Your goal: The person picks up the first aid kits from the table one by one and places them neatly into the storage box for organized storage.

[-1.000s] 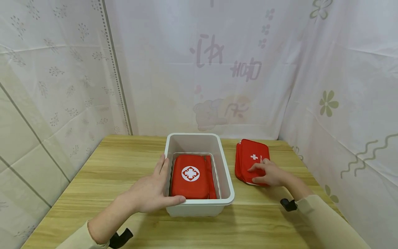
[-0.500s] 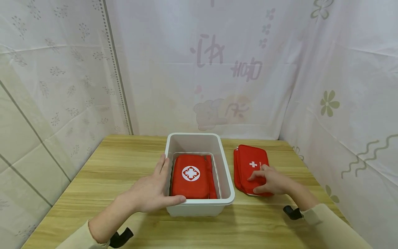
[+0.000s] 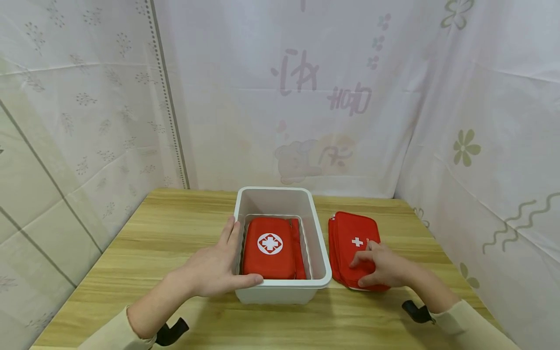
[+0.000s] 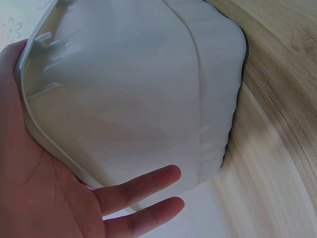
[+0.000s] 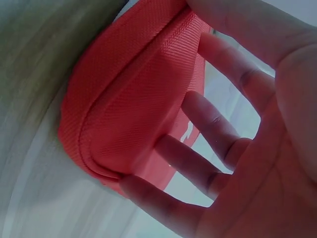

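Observation:
A white plastic bin (image 3: 275,295) stands mid-table. My left hand (image 3: 212,270) rests against its near left corner, thumb along the front rim. In the left wrist view, two fingers (image 4: 143,188) extend fairly straight along the outer wall. Inside the bin lies a red first aid case (image 3: 258,260) with a round white cross emblem, beside a flatter red item (image 3: 299,243). Right of the bin is a red first aid pouch (image 3: 356,224) with a white cross, layered over another red edge. My right hand (image 3: 385,267) presses its slightly bent fingertips on the pouch's near part, thumb at its edge.
The wooden table (image 3: 175,223) runs back to a patterned white curtain (image 3: 245,121). More curtain hangs close along the left and right sides. Black straps show at both wrists.
The right hand has drawn the red pouch nearer along the table, its near end now about level with the bin's front rim. The left hand and bin stay in place.

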A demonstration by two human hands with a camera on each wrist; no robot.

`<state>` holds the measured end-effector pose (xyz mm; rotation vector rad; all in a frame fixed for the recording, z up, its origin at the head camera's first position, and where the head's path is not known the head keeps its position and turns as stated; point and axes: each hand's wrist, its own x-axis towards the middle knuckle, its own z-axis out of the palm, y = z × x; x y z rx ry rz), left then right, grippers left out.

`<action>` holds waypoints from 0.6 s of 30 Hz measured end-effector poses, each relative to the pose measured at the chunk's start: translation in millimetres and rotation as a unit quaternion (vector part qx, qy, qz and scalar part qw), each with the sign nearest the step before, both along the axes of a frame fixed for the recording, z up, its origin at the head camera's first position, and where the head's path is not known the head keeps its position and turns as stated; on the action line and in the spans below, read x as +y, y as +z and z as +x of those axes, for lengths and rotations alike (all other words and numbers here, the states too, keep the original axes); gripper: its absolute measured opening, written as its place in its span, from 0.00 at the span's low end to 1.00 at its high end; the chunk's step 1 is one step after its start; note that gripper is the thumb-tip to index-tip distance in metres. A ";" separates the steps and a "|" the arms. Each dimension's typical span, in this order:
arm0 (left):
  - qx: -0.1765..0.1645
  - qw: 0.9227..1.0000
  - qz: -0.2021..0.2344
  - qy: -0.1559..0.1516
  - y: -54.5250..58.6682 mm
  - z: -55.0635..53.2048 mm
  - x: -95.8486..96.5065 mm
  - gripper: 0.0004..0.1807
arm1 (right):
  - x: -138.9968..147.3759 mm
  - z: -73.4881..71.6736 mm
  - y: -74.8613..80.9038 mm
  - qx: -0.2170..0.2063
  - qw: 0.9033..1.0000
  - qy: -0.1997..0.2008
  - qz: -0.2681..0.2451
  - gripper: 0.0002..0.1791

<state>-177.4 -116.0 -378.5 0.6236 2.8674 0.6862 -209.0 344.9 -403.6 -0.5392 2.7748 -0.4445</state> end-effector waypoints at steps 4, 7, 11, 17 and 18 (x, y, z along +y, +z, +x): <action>0.001 1.000 0.001 0.000 -0.2 -0.2 0.3 0.77 | -2.4 5.1 1.0 0.000 1.000 -0.003 0.005 0.19; 0.002 1.000 0.001 0.001 -0.5 -0.3 -0.3 0.77 | -4.6 7.9 3.0 -0.005 1.000 -0.002 0.009 0.19; 0.006 1.000 0.000 0.000 -0.9 0.0 -0.4 0.77 | -0.9 6.5 13.8 -0.017 0.999 0.018 -0.022 0.20; 0.009 1.000 0.001 -0.003 -0.8 0.4 -0.3 0.77 | 31.5 -29.2 30.7 0.007 0.995 -0.048 -0.089 0.34; 0.010 1.000 0.001 -0.004 -0.7 0.3 -0.3 0.77 | 38.0 -37.1 31.2 0.014 0.994 -0.067 -0.088 0.35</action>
